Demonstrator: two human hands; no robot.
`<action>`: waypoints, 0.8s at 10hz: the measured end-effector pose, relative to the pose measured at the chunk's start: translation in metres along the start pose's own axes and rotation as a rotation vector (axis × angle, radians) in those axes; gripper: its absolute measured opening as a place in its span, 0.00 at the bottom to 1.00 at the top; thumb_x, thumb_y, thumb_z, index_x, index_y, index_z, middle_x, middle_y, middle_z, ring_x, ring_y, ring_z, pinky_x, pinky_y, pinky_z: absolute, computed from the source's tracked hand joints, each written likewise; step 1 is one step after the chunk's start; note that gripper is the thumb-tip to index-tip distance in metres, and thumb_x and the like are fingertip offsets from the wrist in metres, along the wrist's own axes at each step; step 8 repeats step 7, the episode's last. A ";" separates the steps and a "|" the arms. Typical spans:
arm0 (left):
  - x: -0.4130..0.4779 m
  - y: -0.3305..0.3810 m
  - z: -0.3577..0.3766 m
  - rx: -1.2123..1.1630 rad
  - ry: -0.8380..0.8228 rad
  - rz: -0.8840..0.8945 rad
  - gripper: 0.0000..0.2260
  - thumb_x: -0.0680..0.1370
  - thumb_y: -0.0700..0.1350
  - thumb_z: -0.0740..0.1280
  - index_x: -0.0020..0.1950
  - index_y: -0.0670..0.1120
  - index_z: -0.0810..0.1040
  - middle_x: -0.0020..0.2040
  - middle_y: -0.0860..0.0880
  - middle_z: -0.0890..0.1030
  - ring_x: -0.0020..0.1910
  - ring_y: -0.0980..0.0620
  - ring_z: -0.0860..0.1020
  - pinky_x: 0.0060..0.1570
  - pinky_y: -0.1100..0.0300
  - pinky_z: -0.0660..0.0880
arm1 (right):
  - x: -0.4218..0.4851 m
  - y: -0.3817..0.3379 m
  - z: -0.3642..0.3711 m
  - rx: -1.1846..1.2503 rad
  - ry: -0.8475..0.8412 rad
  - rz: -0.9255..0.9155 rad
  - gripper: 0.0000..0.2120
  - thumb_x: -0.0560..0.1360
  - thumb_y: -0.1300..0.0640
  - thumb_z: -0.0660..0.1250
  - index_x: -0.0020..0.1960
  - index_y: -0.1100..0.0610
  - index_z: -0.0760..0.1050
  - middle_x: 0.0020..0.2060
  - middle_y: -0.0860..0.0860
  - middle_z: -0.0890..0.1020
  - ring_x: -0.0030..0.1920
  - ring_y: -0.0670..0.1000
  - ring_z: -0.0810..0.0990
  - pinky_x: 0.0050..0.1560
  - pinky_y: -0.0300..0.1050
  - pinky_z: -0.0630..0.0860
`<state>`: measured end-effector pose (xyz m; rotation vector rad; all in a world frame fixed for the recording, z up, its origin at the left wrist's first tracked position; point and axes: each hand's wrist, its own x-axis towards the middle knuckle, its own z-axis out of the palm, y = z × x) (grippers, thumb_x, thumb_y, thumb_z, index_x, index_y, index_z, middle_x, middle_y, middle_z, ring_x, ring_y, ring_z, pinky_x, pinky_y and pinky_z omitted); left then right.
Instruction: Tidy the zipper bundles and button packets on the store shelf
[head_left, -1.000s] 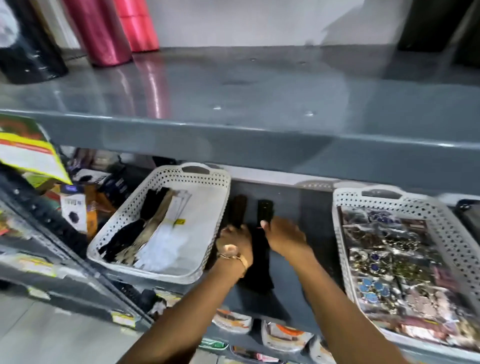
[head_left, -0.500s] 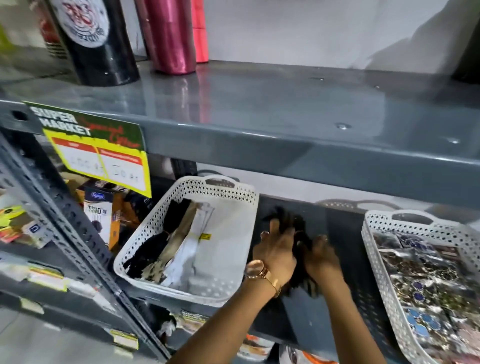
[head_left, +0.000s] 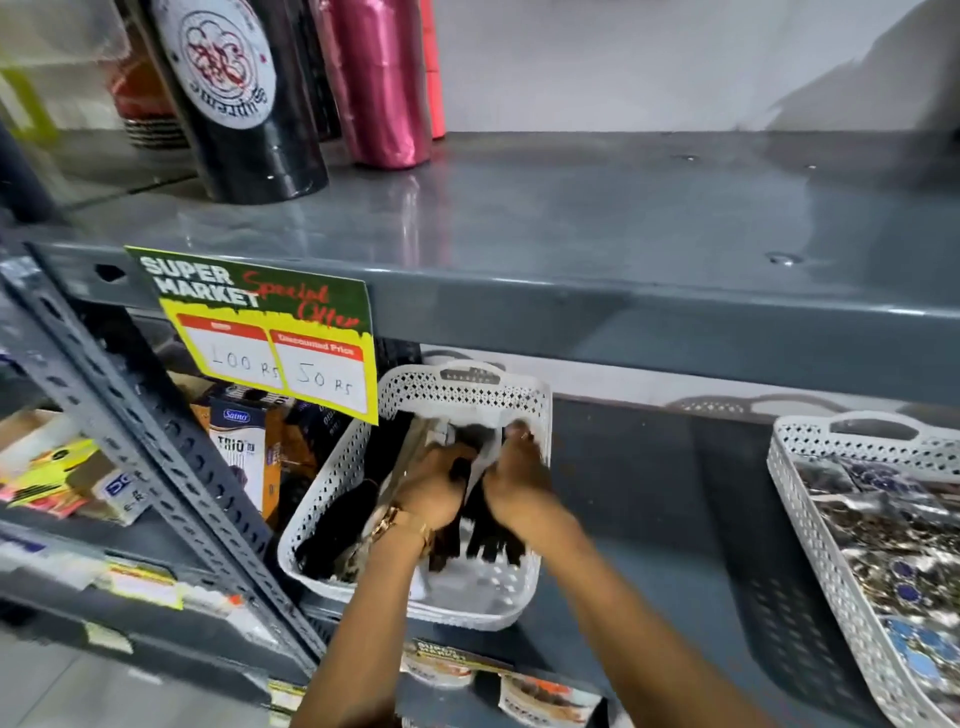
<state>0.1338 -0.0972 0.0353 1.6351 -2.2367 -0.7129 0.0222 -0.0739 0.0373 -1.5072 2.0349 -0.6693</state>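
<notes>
A bundle of black zippers (head_left: 485, 525) is held over the white perforated basket (head_left: 410, 597), its loose ends hanging down toward the basket floor. The bundle is clasped from both sides: the left hand (head_left: 434, 493) is closed around its left edge and the right hand (head_left: 517, 483) is pressed against its right edge, so the zippers lie between the two palms, directly inside the grip. This two-sided hold is judged to keep the strips gathered and aligned while they are set down lengthwise. Darker zipper bundles (head_left: 337, 525) and a pale one are already laid along the basket's left side, which suggests the held bundle is meant for the free space on the right. A watch (head_left: 387, 522) is worn on the left wrist. The basket rests on the grey lower shelf (head_left: 639, 499), beneath a price sign (head_left: 270, 332) hung from the shelf above. Well apart to the right, a second white basket (head_left: 810, 467) is filled with button packets (head_left: 883, 535), untouched for now.
</notes>
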 end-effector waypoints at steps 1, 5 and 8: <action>-0.005 -0.014 0.013 0.079 -0.107 -0.044 0.16 0.79 0.40 0.59 0.66 0.47 0.75 0.67 0.43 0.75 0.68 0.45 0.72 0.66 0.58 0.64 | -0.012 -0.002 0.029 -0.272 -0.170 0.037 0.29 0.77 0.63 0.59 0.74 0.65 0.51 0.72 0.65 0.58 0.72 0.63 0.61 0.73 0.52 0.62; -0.003 -0.015 0.038 0.434 -0.243 -0.027 0.15 0.81 0.47 0.55 0.65 0.49 0.73 0.64 0.42 0.76 0.64 0.40 0.73 0.65 0.48 0.70 | -0.020 0.006 0.054 -0.879 -0.242 0.022 0.27 0.78 0.59 0.59 0.74 0.65 0.55 0.72 0.60 0.66 0.70 0.58 0.67 0.67 0.51 0.68; -0.009 -0.012 0.025 0.573 -0.241 0.009 0.26 0.78 0.37 0.58 0.75 0.49 0.60 0.69 0.40 0.72 0.69 0.37 0.68 0.69 0.45 0.67 | -0.029 -0.006 0.046 -1.049 -0.134 -0.036 0.26 0.78 0.54 0.60 0.73 0.59 0.59 0.67 0.57 0.67 0.66 0.57 0.66 0.57 0.46 0.70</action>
